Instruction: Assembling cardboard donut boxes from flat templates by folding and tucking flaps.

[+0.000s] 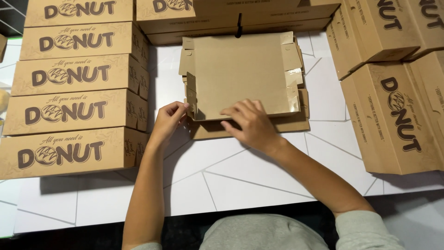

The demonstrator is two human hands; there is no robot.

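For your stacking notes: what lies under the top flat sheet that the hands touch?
Under the top sheet, edges of more flat cardboard sheets show at front and right. Their number and middles are covered.

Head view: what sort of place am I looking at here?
Likely a box-folding station at a bakery or packing room: folded cardboard boxes stacked on a white table, both hands on a pile of flat box blanks.

Plain tan-brown flat cardboard sheet (240, 74), unprinted. The folded boxes (76, 113) around it are the same tan with dark brown lettering. White tabletop (240, 180) crossed by thin grey lines. Grey sleeves (365, 229).
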